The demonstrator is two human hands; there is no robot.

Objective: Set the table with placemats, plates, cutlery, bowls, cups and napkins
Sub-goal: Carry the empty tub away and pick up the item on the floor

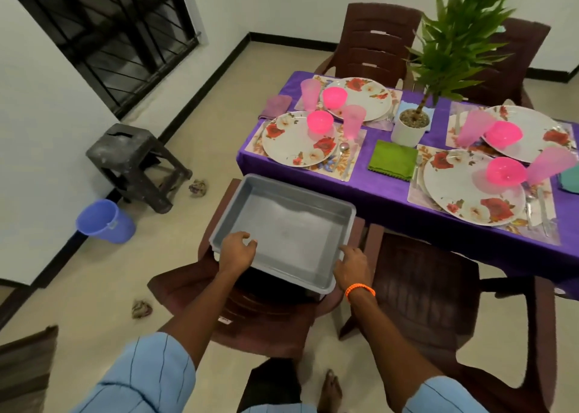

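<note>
Beside the purple table (391,190), on the chair seat nearest you, sat the grey tray (291,224), bare inside. Your left hand (237,249) gripped its near rim, fingers curled over the edge; your right hand (352,267) touched the tray's near right corner, fingers relaxed, not yet clasping. Beyond the tray, on the table, four places looked laid: each floral plate (297,140) on its placemat carried a pink bowl (319,121), with a pink cup (354,121) just beside and cutlery alongside; a green napkin (393,159) lay near the potted plant (410,127). You seemed past the laying itself; next, I judge, you needed both hands firm on the tray to carry it off.
</note>
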